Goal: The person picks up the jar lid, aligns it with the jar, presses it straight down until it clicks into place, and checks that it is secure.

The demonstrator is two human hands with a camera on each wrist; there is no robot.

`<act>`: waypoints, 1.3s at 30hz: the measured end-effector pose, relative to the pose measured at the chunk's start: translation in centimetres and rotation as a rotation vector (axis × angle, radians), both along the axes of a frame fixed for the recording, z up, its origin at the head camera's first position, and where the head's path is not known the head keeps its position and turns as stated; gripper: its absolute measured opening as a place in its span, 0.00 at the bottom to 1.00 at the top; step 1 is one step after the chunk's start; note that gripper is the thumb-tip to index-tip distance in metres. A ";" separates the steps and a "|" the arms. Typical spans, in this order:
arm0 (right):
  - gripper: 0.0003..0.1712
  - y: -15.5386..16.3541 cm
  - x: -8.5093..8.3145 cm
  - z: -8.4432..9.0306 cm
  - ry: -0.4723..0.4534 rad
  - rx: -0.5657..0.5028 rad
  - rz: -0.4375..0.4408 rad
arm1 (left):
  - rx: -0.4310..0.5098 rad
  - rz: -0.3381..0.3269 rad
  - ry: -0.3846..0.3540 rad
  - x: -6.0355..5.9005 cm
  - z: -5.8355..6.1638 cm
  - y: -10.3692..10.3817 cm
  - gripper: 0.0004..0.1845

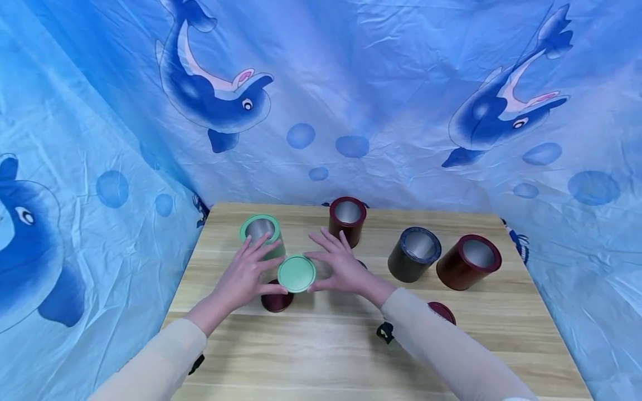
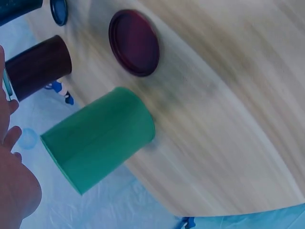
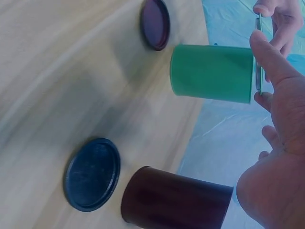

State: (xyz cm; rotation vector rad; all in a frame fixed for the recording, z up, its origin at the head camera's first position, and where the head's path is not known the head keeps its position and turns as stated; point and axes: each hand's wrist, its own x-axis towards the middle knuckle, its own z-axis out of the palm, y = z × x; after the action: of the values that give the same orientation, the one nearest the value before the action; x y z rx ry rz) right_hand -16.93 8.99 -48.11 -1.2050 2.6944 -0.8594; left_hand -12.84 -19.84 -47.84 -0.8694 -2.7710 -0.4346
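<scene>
A round green lid [image 1: 296,274] is held level between both hands, above the table. My left hand [image 1: 246,275] grips its left edge with thumb and fingers, and my right hand [image 1: 343,269] pinches the right edge. Behind the left hand stands an uncovered green canister [image 2: 100,138], upright. A dark red lid [image 1: 277,302] lies on the table below the left thumb. Past the right fingers is an open dark red canister [image 1: 347,220]. In the right wrist view a black lid [image 3: 93,174] lies near that canister; the right hand mostly hides it from the head view.
On the right stand an open black canister [image 1: 405,262] and a second open dark red canister [image 1: 455,270]. Another dark red lid [image 1: 442,312] is partly covered by the right sleeve. Blue dolphin-print cloth [image 1: 321,83] hangs around the wooden table [image 1: 301,356].
</scene>
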 end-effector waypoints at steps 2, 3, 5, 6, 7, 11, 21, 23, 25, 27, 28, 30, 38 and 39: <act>0.46 -0.3 -0.3 0.2 -0.001 -0.005 -0.002 | -0.003 0.003 -0.002 -0.4 0.3 -0.3 0.41; 0.46 -0.4 -0.5 0.3 -0.002 -0.010 -0.002 | -0.006 0.004 -0.001 -0.6 0.5 -0.5 0.42; 0.46 -0.7 -0.8 0.6 0.006 -0.016 0.005 | -0.008 -0.001 0.008 -0.9 0.8 -0.9 0.42; 0.46 -0.9 -1.0 0.6 0.009 -0.019 0.006 | -0.005 -0.002 0.014 -1.1 0.9 -1.2 0.42; 0.46 -1.2 -1.1 0.8 0.019 -0.018 0.009 | -0.003 -0.003 0.023 -1.3 1.0 -1.4 0.43; 0.46 -2.1 -1.8 1.3 0.044 -0.007 0.004 | 0.014 -0.007 0.051 -1.9 1.6 -2.2 0.43; 0.46 -3.6 -3.3 2.3 0.067 0.005 0.008 | 0.005 0.007 0.047 -3.0 2.7 -3.6 0.43; 0.46 -3.9 -3.5 2.6 0.050 0.014 0.007 | -0.001 0.007 0.049 -3.2 2.9 -3.9 0.42; 0.46 -4.3 -3.8 2.8 0.035 0.016 0.012 | -0.007 0.006 0.061 -3.3 3.1 -4.2 0.41; 0.46 -4.6 -4.0 3.0 0.020 0.019 0.014 | -0.003 0.004 0.071 -3.5 3.2 -4.6 0.41; 0.46 -4.8 -4.1 3.0 0.012 0.019 0.014 | 0.001 0.003 0.072 -3.6 3.2 -4.7 0.40; 0.46 -5.2 -4.4 3.1 0.001 0.021 0.013 | 0.008 0.008 0.073 -3.8 3.3 -5.0 0.40; 0.46 -6.0 -5.1 3.5 -0.026 0.043 0.010 | 0.010 0.025 0.039 -4.3 3.3 -5.7 0.40; 0.46 -6.1 -5.2 3.5 -0.030 0.048 0.008 | 0.010 0.022 0.041 -4.4 3.3 -5.8 0.40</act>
State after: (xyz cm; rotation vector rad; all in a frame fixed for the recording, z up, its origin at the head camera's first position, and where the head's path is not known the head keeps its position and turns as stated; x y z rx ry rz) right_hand -22.13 2.86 -44.59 -1.1831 2.6681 -0.8010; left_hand -17.20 -25.64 -44.51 -0.8352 -2.7366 -0.4214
